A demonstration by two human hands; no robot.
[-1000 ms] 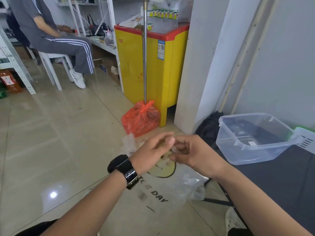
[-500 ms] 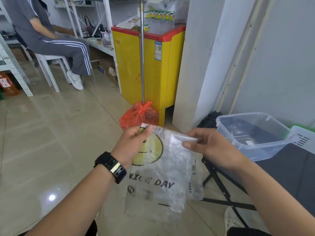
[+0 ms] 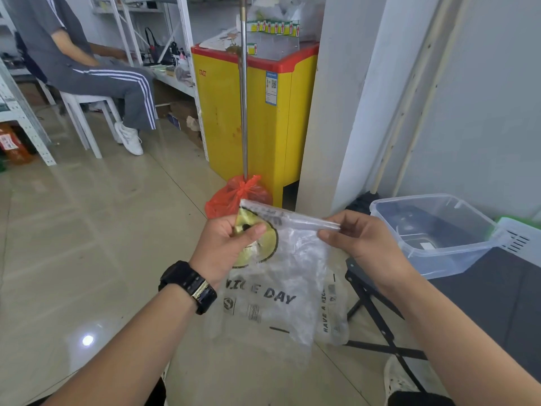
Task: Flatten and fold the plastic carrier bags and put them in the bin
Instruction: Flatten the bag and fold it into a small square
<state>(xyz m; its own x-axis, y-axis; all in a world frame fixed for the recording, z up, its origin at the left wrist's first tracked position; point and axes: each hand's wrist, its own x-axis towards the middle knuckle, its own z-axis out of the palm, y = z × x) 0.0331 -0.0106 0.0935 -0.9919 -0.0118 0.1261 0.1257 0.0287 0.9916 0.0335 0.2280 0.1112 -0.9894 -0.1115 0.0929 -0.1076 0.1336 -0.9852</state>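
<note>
A clear plastic carrier bag (image 3: pixel 292 271) with a yellow smiley face and black "NICE DAY" print hangs in the air in front of me. My left hand (image 3: pixel 225 247) pinches its top left corner over the smiley face. My right hand (image 3: pixel 357 241) pinches the top right end of the folded upper edge. The bag's lower part hangs loose and crinkled. A clear plastic bin (image 3: pixel 439 259) stands open on a dark table (image 3: pixel 497 312) at the right, with no bags visible inside.
A yellow chest with a red top (image 3: pixel 263 118) stands ahead, with a metal pole (image 3: pixel 243 98) and an orange bag (image 3: pixel 237 194) at its foot. A white pillar (image 3: pixel 336 98) rises beside it. A person (image 3: pixel 87 71) sits on a white chair at far left. Tiled floor spreads left.
My hands have moved apart and upward, spreading the bag's top edge from a bunched clump into a stretched, hanging sheet.
</note>
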